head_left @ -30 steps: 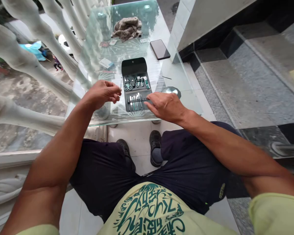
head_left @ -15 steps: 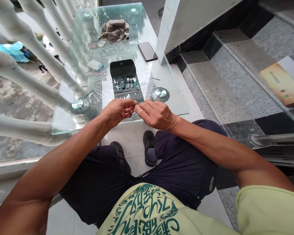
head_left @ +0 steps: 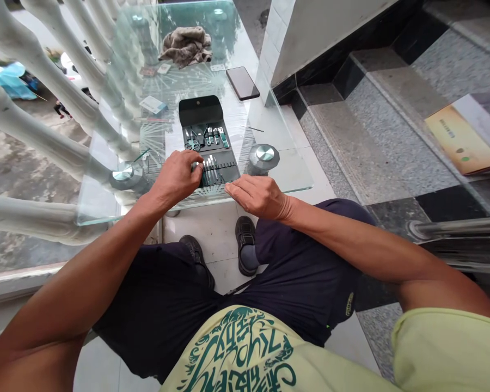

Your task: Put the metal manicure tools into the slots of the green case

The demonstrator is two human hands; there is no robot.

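Note:
A black manicure kit [head_left: 201, 111] lies unfolded on the glass table, its flap towards the far side. Small scissors [head_left: 193, 146] and nail clippers [head_left: 223, 139] sit in its upper part, several slim metal tools [head_left: 213, 169] in the lower part. My left hand [head_left: 179, 175] is at the kit's lower left edge, thumb and forefinger apart with nothing visible between them. Close to the kit's near right corner, my right hand [head_left: 259, 196] is closed in a pinch. Whatever its fingertips may hold is too small to make out.
On the glass table [head_left: 288, 174] lie a phone [head_left: 243, 83], a crumpled cloth [head_left: 187, 46], a small card box [head_left: 153, 104] and a thin dark stick [head_left: 253, 128]. White balusters [head_left: 61, 130] stand left. Stone steps [head_left: 375, 130] rise at right, with a box [head_left: 465, 133] on them.
My left hand has parted from my right hand and moved left to the kit's edge, its pinch loosened. The kit's lower part now shows. My right hand stays pinched in nearly the same place.

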